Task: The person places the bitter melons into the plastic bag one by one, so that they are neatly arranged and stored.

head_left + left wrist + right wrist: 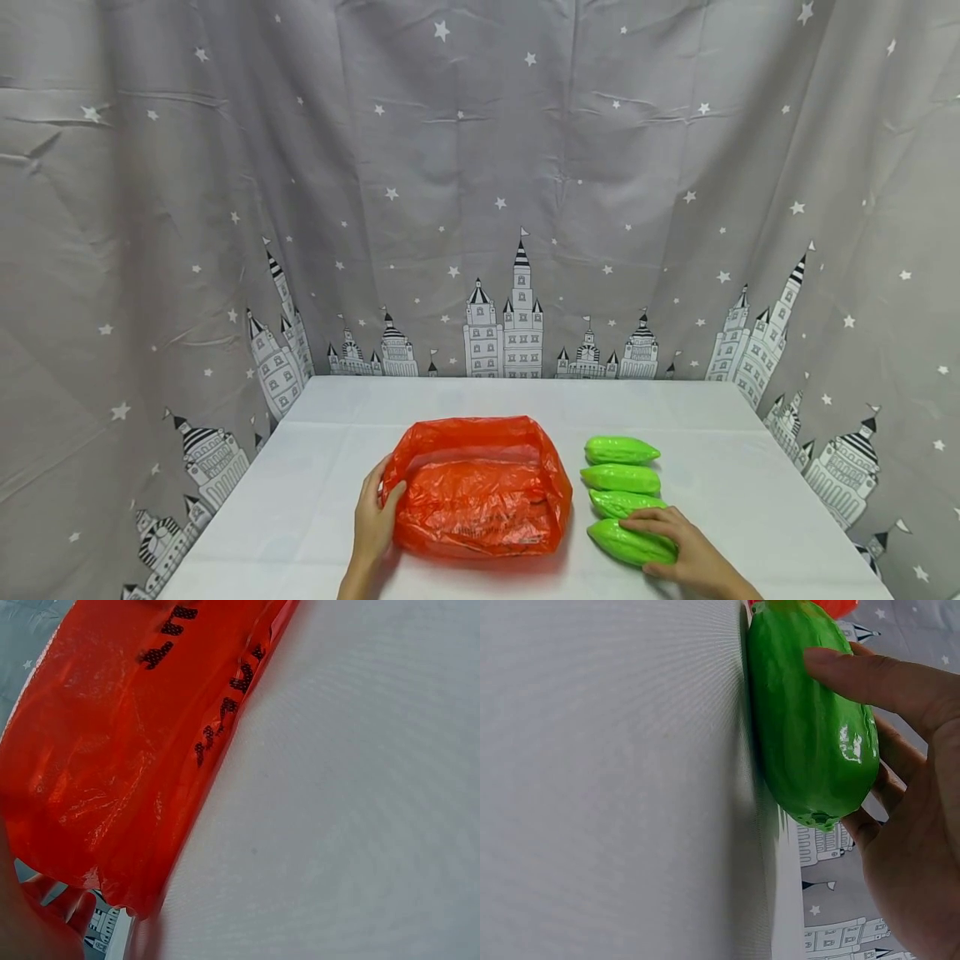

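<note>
Green gourd (630,542) nearest you sits under your right hand (686,554), fingers (870,679) curled around it; your left hand (372,521) pinches the orange bag (480,492), steadying its open mouth.

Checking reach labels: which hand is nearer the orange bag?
Left. The left hand holds the orange bag at its left edge; the right hand sits beyond the bag's right side, on the nearest green vegetable.

1. We see an orange plastic bag (480,492), translucent and crinkled, lying on the table with its mouth open and dark print on its side.
2. We see the nearest green gourd (630,542), glossy and pointed, lying on its side just right of the bag.
</note>
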### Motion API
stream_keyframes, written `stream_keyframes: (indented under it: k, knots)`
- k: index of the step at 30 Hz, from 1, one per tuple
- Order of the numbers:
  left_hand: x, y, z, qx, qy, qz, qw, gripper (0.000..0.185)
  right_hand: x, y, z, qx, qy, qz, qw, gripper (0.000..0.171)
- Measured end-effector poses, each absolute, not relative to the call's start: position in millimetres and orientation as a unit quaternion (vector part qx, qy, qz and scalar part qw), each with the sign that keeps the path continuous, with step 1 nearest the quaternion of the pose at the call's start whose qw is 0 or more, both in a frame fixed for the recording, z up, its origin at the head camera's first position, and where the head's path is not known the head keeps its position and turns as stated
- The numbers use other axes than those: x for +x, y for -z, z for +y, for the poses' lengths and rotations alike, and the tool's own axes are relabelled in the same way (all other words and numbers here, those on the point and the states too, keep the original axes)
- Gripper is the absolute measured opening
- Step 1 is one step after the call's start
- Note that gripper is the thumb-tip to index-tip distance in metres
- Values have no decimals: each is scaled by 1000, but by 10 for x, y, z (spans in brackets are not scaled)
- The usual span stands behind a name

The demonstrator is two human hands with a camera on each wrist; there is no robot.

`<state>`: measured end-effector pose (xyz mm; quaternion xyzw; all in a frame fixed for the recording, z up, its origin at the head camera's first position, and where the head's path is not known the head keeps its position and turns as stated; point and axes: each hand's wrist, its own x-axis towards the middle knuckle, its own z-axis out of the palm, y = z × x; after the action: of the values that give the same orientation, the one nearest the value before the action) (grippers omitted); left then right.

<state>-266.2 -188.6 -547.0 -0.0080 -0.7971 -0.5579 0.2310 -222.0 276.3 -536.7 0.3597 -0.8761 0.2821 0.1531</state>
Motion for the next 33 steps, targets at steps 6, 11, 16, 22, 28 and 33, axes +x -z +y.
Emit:
stream_keyframes:
  k: [6,11,16,22,28,33]
  knots:
    - [-2659,5476,-1895,-4,558,-800,222,48,-2224,5387,2769,355,-278,-879,157,55]
    - [-2645,5467,-1896,3,558,-803,210,48,-2226,5400,2775,359,-284,-870,183,55]
    - [-2645,5473,-1897,4,558,-805,202,49,-2231,5407,2780,373,-300,-855,201,53]
    - [-2633,5470,-1894,-1,560,-803,203,49,-2225,5403,2776,360,-316,-854,205,52]
    - [-2633,5481,-1904,-1,552,-809,203,49,-2160,5306,2705,318,-367,-856,177,52]
    - [-2628,5482,-1912,-1,556,-807,199,49,-2097,5162,2619,297,-425,-840,158,51]
